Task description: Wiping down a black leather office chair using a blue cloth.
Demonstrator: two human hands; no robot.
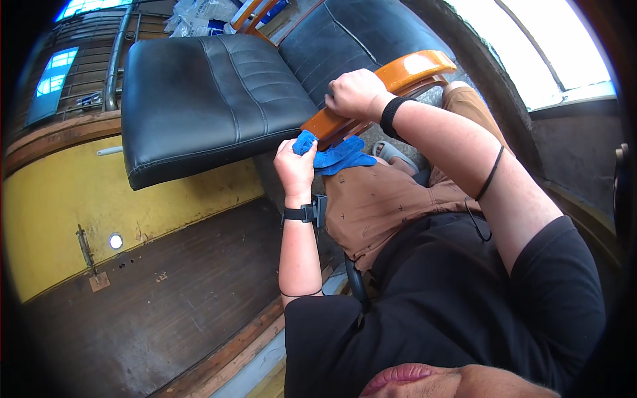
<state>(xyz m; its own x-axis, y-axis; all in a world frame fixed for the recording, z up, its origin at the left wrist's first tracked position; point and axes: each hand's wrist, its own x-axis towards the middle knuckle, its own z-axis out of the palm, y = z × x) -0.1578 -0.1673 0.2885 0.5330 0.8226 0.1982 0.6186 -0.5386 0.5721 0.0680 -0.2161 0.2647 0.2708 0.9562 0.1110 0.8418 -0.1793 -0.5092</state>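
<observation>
A chair with a black padded seat [179, 106], a black backrest [371, 36] and a glossy orange-brown wooden armrest [415, 65] stands in front of me. My left hand [294, 167] is closed on a blue cloth [345, 156], pressing part of it against the armrest's front end. The rest of the cloth hangs below, over my trousers. Farther along the same armrest, my right hand [356, 95] is wrapped over the top of the wood. Its fingertips are partly hidden on the far side.
Beyond the seat rises a metal railing [113, 60], with clear plastic bags [199, 16] behind the chair. A yellow panel [73, 199] and a dark wooden board [152, 298] lie to the left. At the right is a bright window [537, 46].
</observation>
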